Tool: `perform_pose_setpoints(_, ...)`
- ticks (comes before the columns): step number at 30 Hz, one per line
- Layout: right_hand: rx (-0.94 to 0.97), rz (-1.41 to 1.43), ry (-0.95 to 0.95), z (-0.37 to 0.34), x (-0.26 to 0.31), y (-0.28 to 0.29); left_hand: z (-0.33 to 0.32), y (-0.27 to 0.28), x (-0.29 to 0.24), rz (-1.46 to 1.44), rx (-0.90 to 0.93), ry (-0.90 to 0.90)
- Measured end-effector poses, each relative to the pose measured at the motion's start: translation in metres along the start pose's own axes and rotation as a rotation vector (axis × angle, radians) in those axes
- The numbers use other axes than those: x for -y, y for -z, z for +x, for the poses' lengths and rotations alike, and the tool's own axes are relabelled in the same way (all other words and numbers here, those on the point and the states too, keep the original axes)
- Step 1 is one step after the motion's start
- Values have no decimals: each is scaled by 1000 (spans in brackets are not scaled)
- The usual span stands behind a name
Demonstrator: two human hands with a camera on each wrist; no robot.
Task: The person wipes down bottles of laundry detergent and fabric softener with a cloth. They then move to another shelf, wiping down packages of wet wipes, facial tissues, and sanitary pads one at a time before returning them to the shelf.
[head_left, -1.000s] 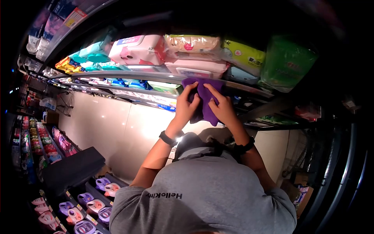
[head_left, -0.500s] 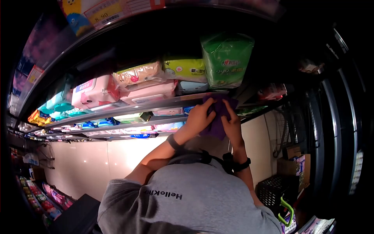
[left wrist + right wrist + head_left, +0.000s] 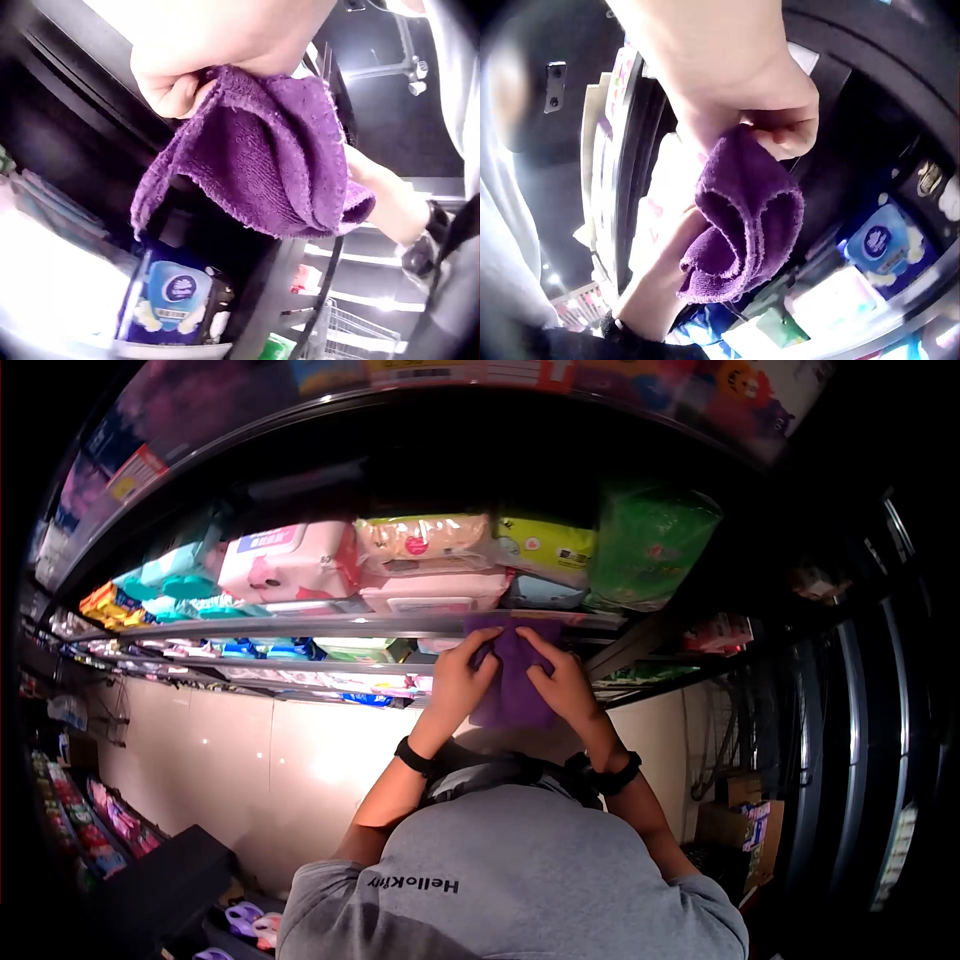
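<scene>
A purple cloth point(image 3: 520, 685) hangs in loose folds between both hands, in front of the shelf edge. My left hand point(image 3: 462, 682) pinches its upper left part, thumb and fingers curled on the fabric. Along the upper right side my right hand point(image 3: 562, 682) grips the cloth the same way. In the left wrist view the terry cloth point(image 3: 262, 157) droops from the curled fingers, its frayed edge hanging free. The right wrist view shows the cloth point(image 3: 742, 217) folded over itself below the right hand point(image 3: 772, 112).
Behind the hands a shelf edge point(image 3: 380, 626) runs across, bearing pink wipe packs point(image 3: 285, 565), a yellow-green pack point(image 3: 545, 550) and a green pack point(image 3: 655, 550). A price-tagged shelf point(image 3: 430, 374) overhangs them. Lower right stands a cardboard box point(image 3: 765, 845) on the floor.
The view swung right along the shelf, then partly back left. Both hands keep hold of the purple cloth, which was bunched half a second ago and now hangs more spread.
</scene>
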State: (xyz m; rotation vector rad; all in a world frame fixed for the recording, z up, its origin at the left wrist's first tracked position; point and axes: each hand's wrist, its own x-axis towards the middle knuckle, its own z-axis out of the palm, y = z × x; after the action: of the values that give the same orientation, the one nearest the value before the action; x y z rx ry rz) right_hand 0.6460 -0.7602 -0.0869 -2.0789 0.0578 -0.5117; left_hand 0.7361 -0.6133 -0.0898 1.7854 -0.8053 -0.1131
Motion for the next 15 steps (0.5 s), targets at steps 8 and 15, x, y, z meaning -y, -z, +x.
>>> perform_pose_setpoints(8, 198, -344, 3, 31, 35, -59, -22, 47, 13, 36, -331, 68)
perform_pose_setpoints(15, 59, 22, 277, 2, 5, -80, -25, 39, 8, -60, -239, 61)
